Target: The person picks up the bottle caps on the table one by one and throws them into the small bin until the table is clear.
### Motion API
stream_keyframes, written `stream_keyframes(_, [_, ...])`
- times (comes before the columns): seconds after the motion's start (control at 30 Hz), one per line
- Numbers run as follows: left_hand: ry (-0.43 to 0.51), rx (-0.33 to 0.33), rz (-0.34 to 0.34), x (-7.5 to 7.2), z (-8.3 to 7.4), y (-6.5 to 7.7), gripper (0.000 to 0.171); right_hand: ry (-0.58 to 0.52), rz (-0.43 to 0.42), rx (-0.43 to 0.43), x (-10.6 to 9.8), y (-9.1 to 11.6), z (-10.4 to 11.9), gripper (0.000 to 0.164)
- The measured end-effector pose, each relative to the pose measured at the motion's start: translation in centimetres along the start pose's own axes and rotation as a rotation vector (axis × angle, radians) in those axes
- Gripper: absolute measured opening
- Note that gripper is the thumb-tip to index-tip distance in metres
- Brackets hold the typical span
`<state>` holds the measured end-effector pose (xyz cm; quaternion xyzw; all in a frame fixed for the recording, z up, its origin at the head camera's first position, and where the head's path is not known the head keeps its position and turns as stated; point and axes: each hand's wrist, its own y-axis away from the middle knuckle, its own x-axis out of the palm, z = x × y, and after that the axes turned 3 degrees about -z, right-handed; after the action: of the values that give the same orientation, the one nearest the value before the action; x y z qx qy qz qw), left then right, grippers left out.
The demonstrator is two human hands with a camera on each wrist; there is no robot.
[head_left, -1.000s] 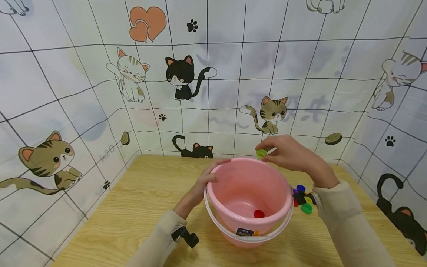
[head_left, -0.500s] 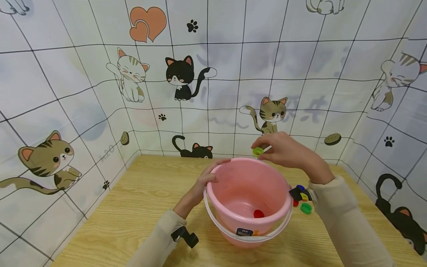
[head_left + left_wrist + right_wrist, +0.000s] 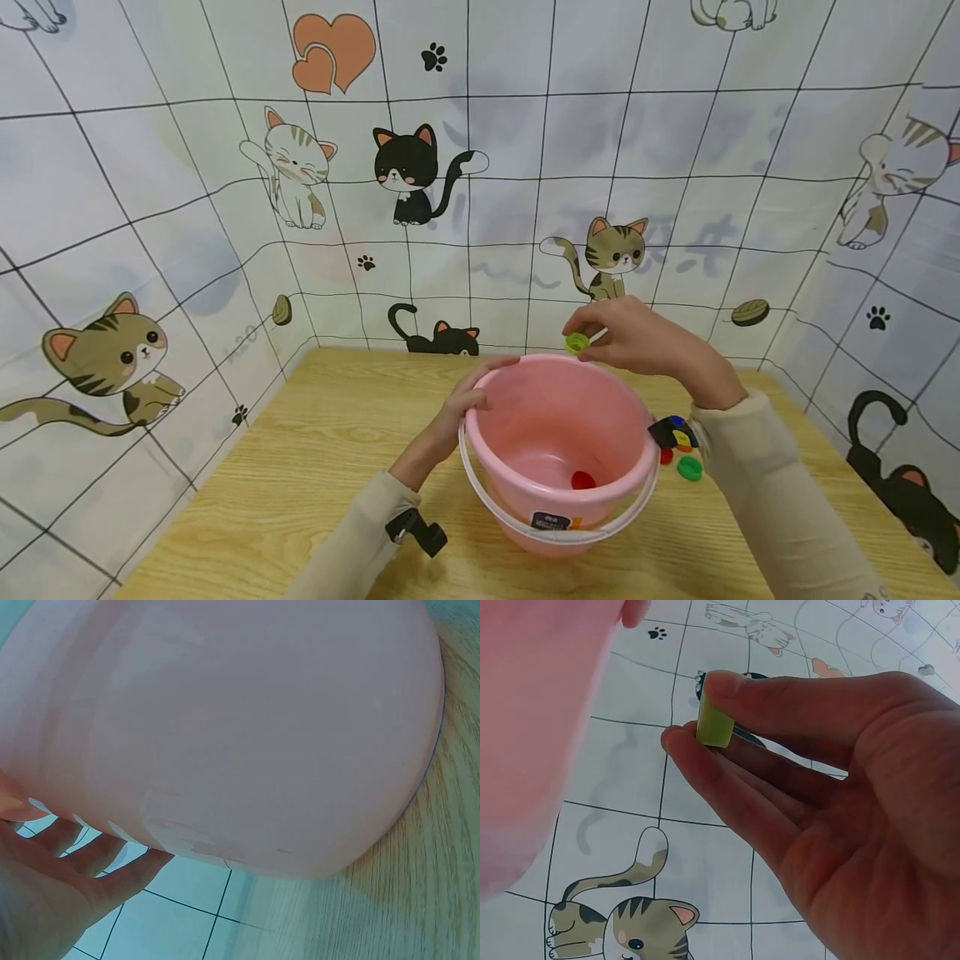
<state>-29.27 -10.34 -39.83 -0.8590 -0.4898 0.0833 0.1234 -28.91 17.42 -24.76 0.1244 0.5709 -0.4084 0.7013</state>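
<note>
A pink bucket [image 3: 558,417] with a white handle stands on the table, a red cap [image 3: 582,481] lying inside on its bottom. My left hand [image 3: 459,404] grips the bucket's left rim, its fingers along the outer wall; in the left wrist view this hand [image 3: 67,885] shows beside the pink wall. Above the far right part of the rim, my right hand [image 3: 637,337] pinches a yellow-green bottle cap [image 3: 577,342] between thumb and fingertips. The right wrist view shows the cap [image 3: 716,724] edge-on in the pinch, outside the bucket wall.
Several coloured caps lie on the table right of the bucket, among them a green cap [image 3: 689,468] and a red cap [image 3: 666,456], partly hidden by the right wrist's camera. The wooden table [image 3: 300,467] meets a cat-patterned wall covering [image 3: 510,208] on three sides.
My right hand has moved slightly left over the rim, still pinching the yellow-green cap. The left hand and the bucket have stayed in place.
</note>
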Motion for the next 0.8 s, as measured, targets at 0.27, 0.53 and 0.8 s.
stream_keyframes(0.27, [0.003, -0.011, -0.004, 0.05, -0.09, 0.00, 0.078, 0.002, 0.040, -0.008, 0.07, -0.30, 0.37, 0.028])
stream_keyframes(0.53, [-0.005, -0.005, 0.001, 0.01, -0.03, -0.07, 0.078, -0.016, 0.078, 0.003, 0.11, -0.50, 0.69, 0.027])
stream_keyframes(0.8, [-0.011, -0.007, 0.001, 0.05, -0.07, -0.03, 0.077, -0.018, 0.105, 0.006, 0.20, -0.56, 0.51, 0.027])
